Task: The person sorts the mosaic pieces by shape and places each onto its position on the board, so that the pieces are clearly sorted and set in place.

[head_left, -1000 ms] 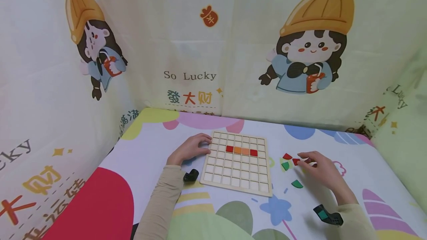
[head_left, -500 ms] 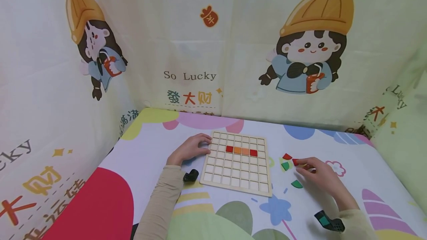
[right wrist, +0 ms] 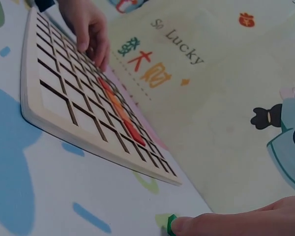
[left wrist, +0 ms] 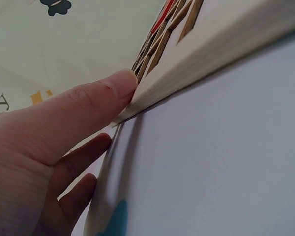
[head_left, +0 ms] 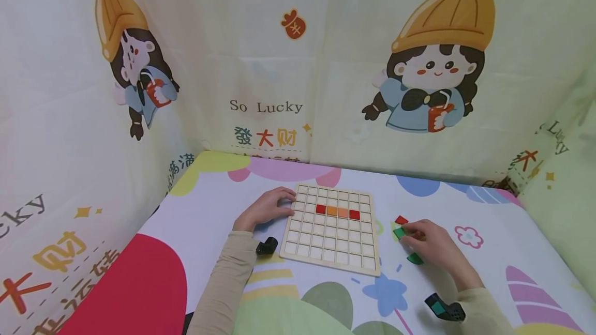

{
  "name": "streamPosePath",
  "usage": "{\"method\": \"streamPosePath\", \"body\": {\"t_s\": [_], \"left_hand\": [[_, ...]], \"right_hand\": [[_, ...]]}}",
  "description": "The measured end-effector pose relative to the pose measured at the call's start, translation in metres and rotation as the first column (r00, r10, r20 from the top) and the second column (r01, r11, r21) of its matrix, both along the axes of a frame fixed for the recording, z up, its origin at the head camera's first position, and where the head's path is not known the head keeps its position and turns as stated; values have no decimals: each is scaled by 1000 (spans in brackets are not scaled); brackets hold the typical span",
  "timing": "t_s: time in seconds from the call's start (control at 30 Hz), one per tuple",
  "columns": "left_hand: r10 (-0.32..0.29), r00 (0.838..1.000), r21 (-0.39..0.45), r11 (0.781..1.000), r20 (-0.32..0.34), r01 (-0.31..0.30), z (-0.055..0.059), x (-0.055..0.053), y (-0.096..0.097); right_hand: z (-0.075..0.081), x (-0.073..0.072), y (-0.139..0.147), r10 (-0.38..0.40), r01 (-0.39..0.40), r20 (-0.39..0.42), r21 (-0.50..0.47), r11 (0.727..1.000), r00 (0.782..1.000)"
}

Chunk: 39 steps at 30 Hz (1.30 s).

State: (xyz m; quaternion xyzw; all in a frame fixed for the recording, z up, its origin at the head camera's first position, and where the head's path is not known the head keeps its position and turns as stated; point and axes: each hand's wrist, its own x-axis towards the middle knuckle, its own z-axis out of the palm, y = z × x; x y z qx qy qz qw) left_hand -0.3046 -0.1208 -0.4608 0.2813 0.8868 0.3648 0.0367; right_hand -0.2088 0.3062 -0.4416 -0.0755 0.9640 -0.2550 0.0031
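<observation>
Head view, lower right of frame: we record the right hand [head_left: 430, 243] pinching a green piece [head_left: 399, 233] at its fingertips, near a red piece [head_left: 401, 219]. Mid-frame: left hand [head_left: 266, 208], fingers relaxed, touches the gridded board [head_left: 329, 244] holding red and orange tiles [head_left: 332, 211].

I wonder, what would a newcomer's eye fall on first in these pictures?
Probably the cartoon figure on the right of the backdrop. Next, perhaps, the red and orange tiles in the board, whose left edge the left hand touches. Then the right hand, touching a green piece right of the board.
</observation>
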Motion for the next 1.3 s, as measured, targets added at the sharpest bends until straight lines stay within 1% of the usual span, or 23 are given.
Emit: {"method": "streamPosePath", "body": {"t_s": [0.13, 0.27, 0.4, 0.53, 0.63, 0.73, 0.83, 1.0, 1.13, 1.3], "left_hand": [[9, 1000, -8, 1000, 7, -9, -1, -1, 0], [18, 1000, -15, 1000, 15, -18, -3, -2, 0], [15, 1000, -16, 1000, 3, -15, -4, -2, 0], [15, 1000, -18, 1000, 6, -15, -4, -2, 1], [14, 1000, -16, 1000, 1, -14, -3, -2, 1], [15, 1000, -19, 1000, 2, -15, -3, -2, 1], [15, 1000, -19, 1000, 5, -15, -3, -3, 1], [16, 1000, -19, 1000, 2, -16, -3, -3, 1], [19, 1000, -25, 1000, 3, -19, -4, -4, 0], [19, 1000, -25, 1000, 11, -18, -3, -4, 1]], "right_hand": [[0, -4, -8, 26, -26, -28, 19, 999, 999], [-1, -6, -12, 73, -73, -55, 5, 997, 996], [-3, -6, -15, 83, -83, -74, -5, 997, 994], [-5, -7, -19, 71, -72, -119, 1, 997, 990], [-7, -8, -22, 84, -85, -146, 5, 996, 986], [-7, -9, -25, 114, -115, -139, 2, 993, 984], [-5, -8, -26, 148, -150, -107, -12, 989, 983], [-2, -7, -24, 177, -181, -87, -32, 983, 980], [-3, -8, -24, 182, -186, -94, -36, 982, 979], [-6, -9, -24, 161, -166, -93, -41, 985, 983]]}}
